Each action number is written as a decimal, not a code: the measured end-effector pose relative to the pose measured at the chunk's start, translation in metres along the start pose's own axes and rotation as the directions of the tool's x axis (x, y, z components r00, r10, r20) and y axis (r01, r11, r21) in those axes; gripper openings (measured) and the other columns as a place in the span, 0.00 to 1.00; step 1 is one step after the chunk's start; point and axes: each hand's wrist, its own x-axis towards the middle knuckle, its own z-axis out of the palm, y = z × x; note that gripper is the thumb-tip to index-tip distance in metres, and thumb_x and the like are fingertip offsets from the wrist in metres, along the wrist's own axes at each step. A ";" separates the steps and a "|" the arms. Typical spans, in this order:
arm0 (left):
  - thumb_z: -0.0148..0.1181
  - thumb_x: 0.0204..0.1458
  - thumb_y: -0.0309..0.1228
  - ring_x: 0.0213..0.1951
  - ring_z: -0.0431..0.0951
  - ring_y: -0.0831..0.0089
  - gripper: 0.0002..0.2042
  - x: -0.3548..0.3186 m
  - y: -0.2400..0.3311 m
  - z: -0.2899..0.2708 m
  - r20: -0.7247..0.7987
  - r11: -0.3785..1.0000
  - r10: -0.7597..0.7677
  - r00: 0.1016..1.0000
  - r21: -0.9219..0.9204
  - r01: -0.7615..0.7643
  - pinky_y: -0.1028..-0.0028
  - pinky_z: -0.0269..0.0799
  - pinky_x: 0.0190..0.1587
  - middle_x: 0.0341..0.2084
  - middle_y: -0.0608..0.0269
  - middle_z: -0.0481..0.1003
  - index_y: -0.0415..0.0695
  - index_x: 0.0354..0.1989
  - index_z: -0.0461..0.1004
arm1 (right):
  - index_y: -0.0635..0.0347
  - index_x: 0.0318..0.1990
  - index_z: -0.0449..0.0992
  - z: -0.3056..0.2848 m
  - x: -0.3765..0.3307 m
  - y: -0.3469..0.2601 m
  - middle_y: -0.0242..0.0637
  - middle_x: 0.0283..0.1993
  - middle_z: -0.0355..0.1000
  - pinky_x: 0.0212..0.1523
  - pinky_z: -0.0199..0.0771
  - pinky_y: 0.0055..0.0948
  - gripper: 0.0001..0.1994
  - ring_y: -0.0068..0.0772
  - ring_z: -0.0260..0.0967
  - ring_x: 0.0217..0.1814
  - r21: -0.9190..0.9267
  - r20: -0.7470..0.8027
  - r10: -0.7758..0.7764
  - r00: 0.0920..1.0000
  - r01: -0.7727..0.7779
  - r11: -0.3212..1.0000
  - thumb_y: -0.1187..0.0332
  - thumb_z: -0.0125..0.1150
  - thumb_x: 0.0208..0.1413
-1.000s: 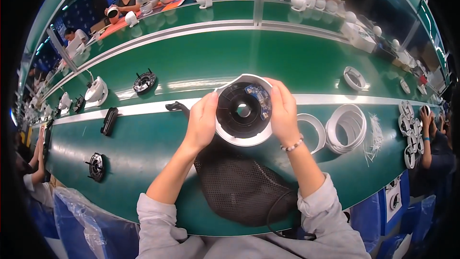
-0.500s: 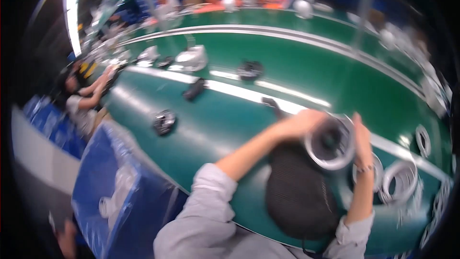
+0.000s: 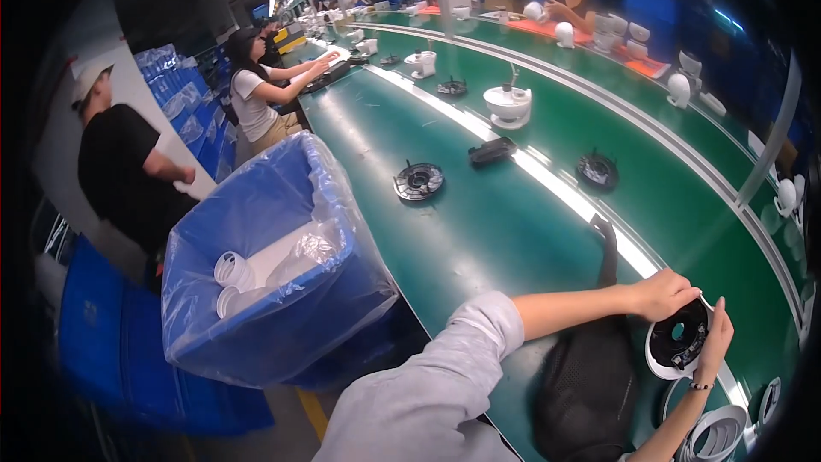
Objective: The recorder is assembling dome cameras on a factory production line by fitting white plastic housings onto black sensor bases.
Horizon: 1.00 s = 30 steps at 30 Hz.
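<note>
Both hands hold a round white ring-shaped housing (image 3: 652, 359) with a black inner part and a hole in its middle. My left hand (image 3: 665, 294) is closed at its upper rim, fingertips bunched on the edge. My right hand (image 3: 717, 344) grips the opposite side, fingers along the rim. It is tilted above the bench, its black inside toward me. Just below lie white rings (image 3: 717, 435), partly cut off by the picture's edge. A black mesh backpack-like bag (image 3: 586, 389) lies under my left forearm, with a dark strap (image 3: 607, 248) reaching away from it.
A blue bin (image 3: 256, 334) lined with clear plastic stands left of the green bench (image 3: 376, 154), white parts inside. On the bench are a black round part (image 3: 418, 181) and a black block-like part (image 3: 492, 151). White assemblies (image 3: 508, 105) stand farther off. Co-workers (image 3: 265, 90) are at left and across.
The view has swung left, bringing the bin and co-workers further in. My hands still hold the white housing, which now shows its black inside more clearly.
</note>
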 end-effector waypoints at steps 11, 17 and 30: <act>0.40 0.53 0.31 0.23 0.67 0.47 0.11 0.011 0.017 0.042 -0.449 0.973 0.065 0.891 -0.172 -0.157 0.64 0.60 0.24 0.17 0.43 0.65 0.35 0.27 0.61 | 0.74 0.49 0.61 -0.027 -0.007 -0.007 0.42 0.50 0.62 0.54 0.54 0.25 0.24 0.29 0.59 0.51 0.332 -0.285 0.040 0.958 0.060 0.941 0.57 0.36 0.58; 0.42 0.46 0.28 0.26 0.70 0.51 0.07 0.047 -0.055 -0.016 -0.258 0.865 0.198 0.946 0.499 -0.045 0.59 0.65 0.28 0.22 0.46 0.69 0.38 0.26 0.66 | 0.62 0.49 0.62 0.022 -0.014 -0.052 0.38 0.46 0.63 0.33 0.68 0.21 0.19 0.26 0.66 0.38 0.010 -0.253 0.096 0.963 -0.096 0.995 0.65 0.52 0.51; 0.30 0.53 0.47 0.29 0.76 0.65 0.27 0.103 -0.153 -0.033 -0.017 0.612 -0.787 0.617 -0.149 0.777 0.74 0.74 0.27 0.26 0.49 0.73 0.31 0.37 0.65 | 0.61 0.57 0.50 -0.058 -0.083 -0.039 0.55 0.60 0.42 0.59 0.42 0.44 0.53 0.59 0.37 0.62 -0.915 0.241 0.249 0.938 0.134 0.380 0.53 0.72 0.16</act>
